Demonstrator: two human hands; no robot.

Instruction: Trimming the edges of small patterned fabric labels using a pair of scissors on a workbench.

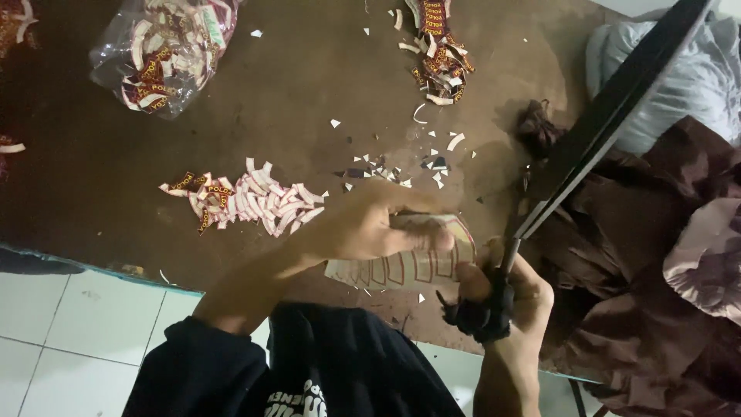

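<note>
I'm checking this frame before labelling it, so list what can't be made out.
- Head view: the left hand covers much of the strip of patches, hiding where the cut stands.
- The scissors blur; the blade tips run off the top edge.
- The right hand hides the handles.
- The clear bag is cut off at the top edge.
- The dark cloth leaves the frame on the right.

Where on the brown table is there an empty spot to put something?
The widest bare patch of the table lies between the plastic bag of labels and the cut label pile. Another lies between that bag and the far label heap. Paper scraps crowd the area beyond the left hand.
</note>
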